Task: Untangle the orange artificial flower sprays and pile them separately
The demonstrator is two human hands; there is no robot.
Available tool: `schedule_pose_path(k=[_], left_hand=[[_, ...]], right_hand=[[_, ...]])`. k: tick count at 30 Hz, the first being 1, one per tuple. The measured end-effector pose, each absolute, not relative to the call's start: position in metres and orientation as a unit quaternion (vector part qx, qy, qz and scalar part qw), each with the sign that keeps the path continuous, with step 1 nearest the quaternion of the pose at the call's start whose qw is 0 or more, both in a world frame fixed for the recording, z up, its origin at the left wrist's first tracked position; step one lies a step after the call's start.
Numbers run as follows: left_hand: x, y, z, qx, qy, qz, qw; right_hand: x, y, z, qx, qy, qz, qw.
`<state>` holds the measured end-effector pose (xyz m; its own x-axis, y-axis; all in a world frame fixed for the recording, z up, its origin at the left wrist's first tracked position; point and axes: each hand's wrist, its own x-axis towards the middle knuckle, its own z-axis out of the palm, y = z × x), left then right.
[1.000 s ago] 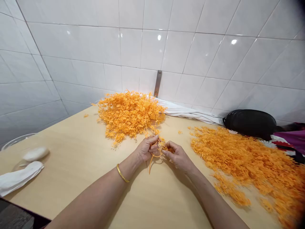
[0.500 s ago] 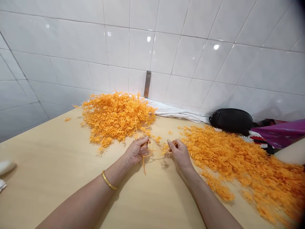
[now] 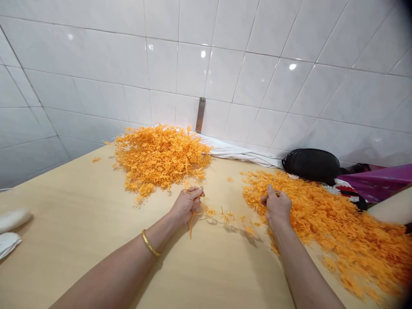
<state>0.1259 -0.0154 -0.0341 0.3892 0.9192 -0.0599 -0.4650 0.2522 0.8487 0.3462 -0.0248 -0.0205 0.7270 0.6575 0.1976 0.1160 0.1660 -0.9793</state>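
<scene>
My left hand point(image 3: 188, 204) is closed in a pinch round a thin orange plastic flower stem, whose loose end hangs below the fingers. From this hand a loose string of small orange plastic blossoms point(image 3: 227, 214) trails rightward just over the table. My right hand point(image 3: 278, 208) is over the left edge of a spread heap of orange plastic blossoms point(image 3: 309, 201), its fingers curled in; what they hold, if anything, cannot be made out. Beyond my left hand stands a tall pile of orange plastic flower sprays point(image 3: 161, 159).
A black zipped case point(image 3: 312, 165) lies against the tiled wall, beside purple sheeting point(image 3: 367, 182). White cloth point(image 3: 231, 151) runs along the table's back edge, below a metal bracket point(image 3: 200, 115). At the left lie a pale rounded object point(image 3: 14, 219) and a folded white cloth point(image 3: 9, 243).
My right hand has moved right, away from my left hand, to the edge of the blossom heap. The string of blossoms now stretches out to the right. My left hand keeps its pinch.
</scene>
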Motion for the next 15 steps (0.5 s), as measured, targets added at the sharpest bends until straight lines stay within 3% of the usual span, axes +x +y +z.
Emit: schedule_pose_path(k=[6,12,15], left_hand=[[0.126,-0.013,-0.036,0.391,0.285,0.49,0.725],[0.119,-0.015,-0.03,0.36,0.268,0.483,0.752],[0.116,-0.014,-0.026,0.322,0.267,0.49,0.765]], right_hand=[[0.33,-0.045,-0.003,-0.601,-0.428,0.219,0.638],[0.31,-0.061,-0.004,-0.604,-0.705,0.183,0.324],[0.304,-0.065,-0.011,-0.615,-0.736,0.16,0.233]])
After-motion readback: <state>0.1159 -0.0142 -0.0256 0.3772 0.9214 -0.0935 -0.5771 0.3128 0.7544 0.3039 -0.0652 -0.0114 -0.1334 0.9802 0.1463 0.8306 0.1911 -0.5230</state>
